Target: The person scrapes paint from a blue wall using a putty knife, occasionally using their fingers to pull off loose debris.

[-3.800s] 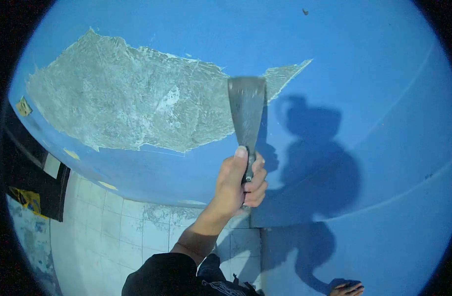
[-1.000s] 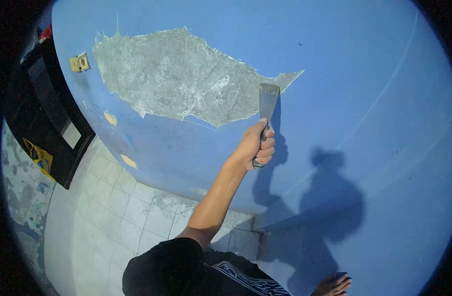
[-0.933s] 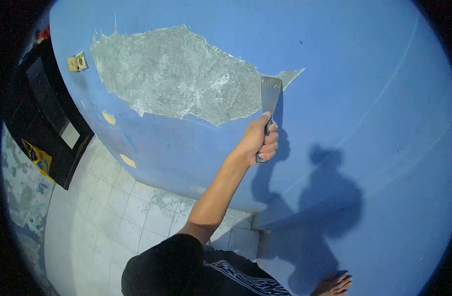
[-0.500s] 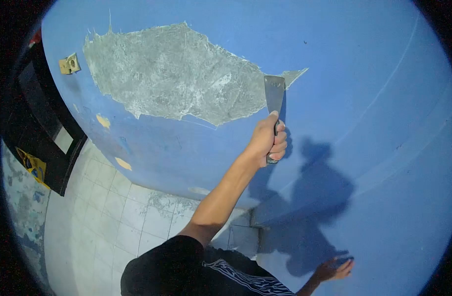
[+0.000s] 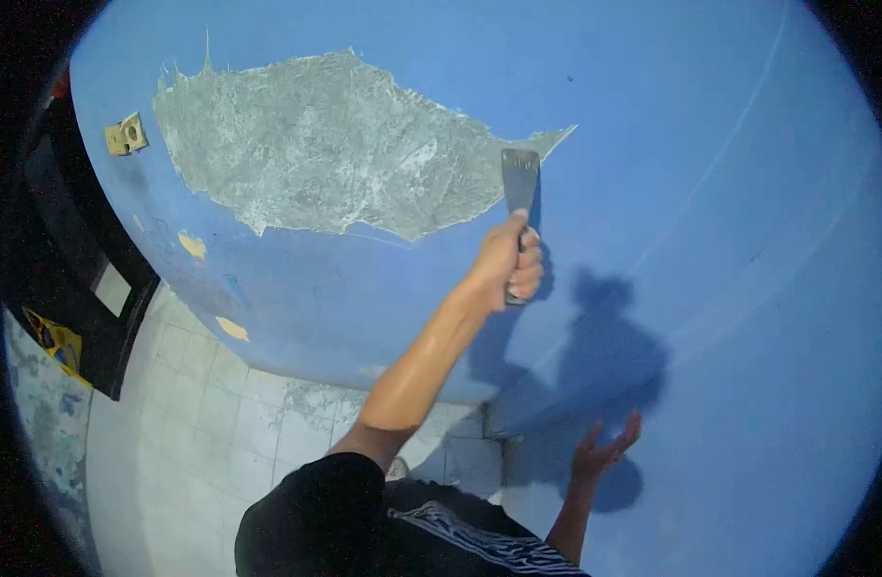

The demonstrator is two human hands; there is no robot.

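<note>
My left hand [image 5: 502,258] is closed around the handle of a putty knife [image 5: 521,181], its thumb up along the handle. The wide metal blade points upward and lies over the right end of a bare grey patch [image 5: 316,144] on the blue wall [image 5: 710,212]. Ragged pale edges ring the patch, narrowing to a thin point just right of the blade. Lower right, my right hand [image 5: 604,450] is raised near the wall with its fingers apart and nothing seen in it. I cannot tell whether it touches the wall.
A cream wall socket [image 5: 126,135] sits left of the patch. Smaller chipped spots [image 5: 192,245] mark the wall below it. Pale tiles [image 5: 191,404] cover the floor. A dark doorway or frame [image 5: 75,240] stands at far left, with a yellow bag-like item [image 5: 56,341] beside it.
My right hand has risen from low on the wall, and its fingers now point up. The putty knife stays at the patch's right end. The whole view has shifted slightly.
</note>
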